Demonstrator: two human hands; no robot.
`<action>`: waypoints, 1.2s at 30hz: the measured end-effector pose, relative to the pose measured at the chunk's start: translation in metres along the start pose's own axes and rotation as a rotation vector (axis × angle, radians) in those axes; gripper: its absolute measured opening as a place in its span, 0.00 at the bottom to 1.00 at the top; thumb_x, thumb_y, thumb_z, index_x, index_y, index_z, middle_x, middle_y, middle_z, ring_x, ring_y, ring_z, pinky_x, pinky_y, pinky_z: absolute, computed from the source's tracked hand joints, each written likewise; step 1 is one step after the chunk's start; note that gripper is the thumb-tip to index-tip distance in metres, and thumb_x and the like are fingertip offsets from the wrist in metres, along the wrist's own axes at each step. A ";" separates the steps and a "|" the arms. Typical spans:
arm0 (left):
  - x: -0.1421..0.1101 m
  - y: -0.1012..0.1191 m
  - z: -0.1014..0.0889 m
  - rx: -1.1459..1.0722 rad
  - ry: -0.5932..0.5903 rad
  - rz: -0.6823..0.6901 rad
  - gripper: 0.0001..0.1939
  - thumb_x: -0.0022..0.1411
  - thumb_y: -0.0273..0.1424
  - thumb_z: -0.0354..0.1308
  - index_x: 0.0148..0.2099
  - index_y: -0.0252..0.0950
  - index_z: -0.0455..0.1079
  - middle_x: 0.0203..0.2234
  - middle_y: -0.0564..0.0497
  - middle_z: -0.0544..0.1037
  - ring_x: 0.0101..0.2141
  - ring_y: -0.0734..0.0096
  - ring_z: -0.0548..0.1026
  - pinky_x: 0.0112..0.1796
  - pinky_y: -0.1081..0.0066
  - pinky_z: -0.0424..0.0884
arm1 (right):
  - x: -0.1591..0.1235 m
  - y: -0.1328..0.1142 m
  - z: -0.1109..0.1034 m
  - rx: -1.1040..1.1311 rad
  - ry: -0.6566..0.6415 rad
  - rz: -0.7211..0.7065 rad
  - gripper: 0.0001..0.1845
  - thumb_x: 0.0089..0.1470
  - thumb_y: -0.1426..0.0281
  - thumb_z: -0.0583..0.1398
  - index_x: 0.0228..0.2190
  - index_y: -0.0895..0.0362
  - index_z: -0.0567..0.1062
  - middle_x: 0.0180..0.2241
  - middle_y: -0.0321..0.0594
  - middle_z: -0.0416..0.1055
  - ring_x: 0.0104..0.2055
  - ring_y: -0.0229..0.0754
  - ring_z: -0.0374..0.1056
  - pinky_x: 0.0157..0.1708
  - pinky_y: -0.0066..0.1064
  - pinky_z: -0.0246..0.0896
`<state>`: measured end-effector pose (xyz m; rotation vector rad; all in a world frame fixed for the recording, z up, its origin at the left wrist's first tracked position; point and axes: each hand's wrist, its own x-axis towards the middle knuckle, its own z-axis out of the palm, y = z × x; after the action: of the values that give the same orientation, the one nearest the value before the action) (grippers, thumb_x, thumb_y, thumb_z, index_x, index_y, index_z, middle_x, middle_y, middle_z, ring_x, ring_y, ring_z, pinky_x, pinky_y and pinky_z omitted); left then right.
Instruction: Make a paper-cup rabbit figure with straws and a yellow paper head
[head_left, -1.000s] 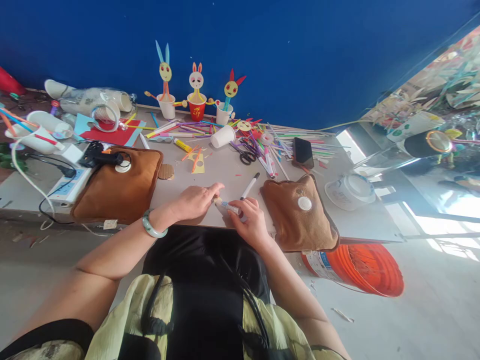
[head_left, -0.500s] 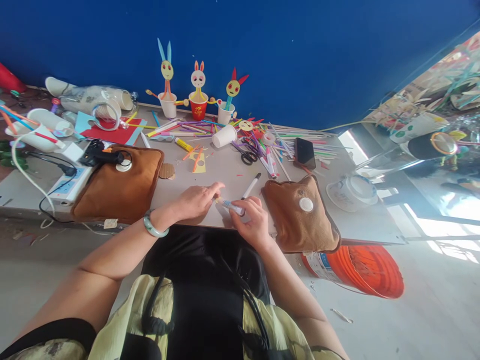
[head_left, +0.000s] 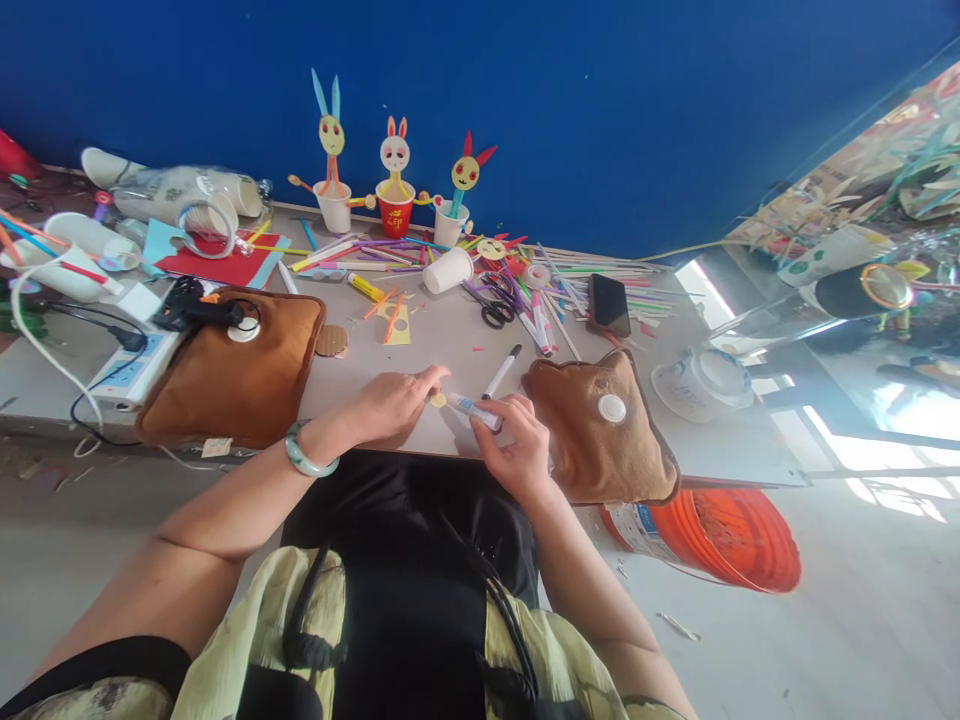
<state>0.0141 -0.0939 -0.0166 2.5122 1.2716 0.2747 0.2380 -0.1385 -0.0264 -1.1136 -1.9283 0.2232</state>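
Observation:
My right hand (head_left: 516, 440) is closed round a small white glue tube (head_left: 472, 410) with blue print, its narrow tip pointing left. Just left of that tip, a small round yellow paper piece (head_left: 438, 400) shows on the table at my left fingertips. My left hand (head_left: 391, 404) is closed with its side low over the table, the fingers pinching near the piece; part of the piece is hidden behind them. A white marker with a black cap (head_left: 501, 372) lies beyond my right hand. A yellow card with a round hole (head_left: 397, 326) lies farther off.
Brown hot-water bags (head_left: 244, 375) flank my hands. Three rabbit figures in cups (head_left: 394, 212) stand at the back wall. Scissors (head_left: 495, 312), a lying white cup (head_left: 447, 271), coloured sticks and a phone (head_left: 609, 305) spread across the table. An orange bucket (head_left: 720, 540) lies below.
My right hand has drawn the glue tube slightly right, away from the yellow paper piece, which now shows more. My left hand has hardly moved.

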 end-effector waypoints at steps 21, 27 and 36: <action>0.001 -0.001 0.002 -0.051 0.025 0.010 0.24 0.64 0.21 0.46 0.61 0.37 0.55 0.47 0.47 0.80 0.44 0.63 0.80 0.38 0.70 0.72 | 0.006 -0.002 0.007 -0.005 -0.132 -0.032 0.05 0.59 0.70 0.60 0.38 0.53 0.75 0.22 0.34 0.66 0.29 0.42 0.64 0.40 0.38 0.63; 0.002 -0.002 0.004 -0.089 0.027 -0.007 0.26 0.62 0.20 0.45 0.62 0.38 0.56 0.46 0.47 0.79 0.43 0.64 0.80 0.40 0.69 0.72 | 0.000 0.000 -0.011 0.154 0.023 0.212 0.05 0.54 0.68 0.64 0.36 0.53 0.76 0.29 0.37 0.72 0.31 0.40 0.66 0.33 0.34 0.62; 0.004 0.001 0.002 -0.120 0.043 -0.063 0.29 0.59 0.21 0.45 0.62 0.38 0.58 0.43 0.48 0.79 0.40 0.64 0.79 0.41 0.67 0.71 | 0.002 -0.002 -0.020 1.223 0.143 0.645 0.14 0.48 0.59 0.67 0.36 0.49 0.74 0.23 0.29 0.68 0.24 0.35 0.63 0.39 0.35 0.67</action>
<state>0.0176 -0.0915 -0.0185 2.3732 1.3069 0.3807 0.2515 -0.1426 -0.0122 -0.7708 -0.8830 1.3981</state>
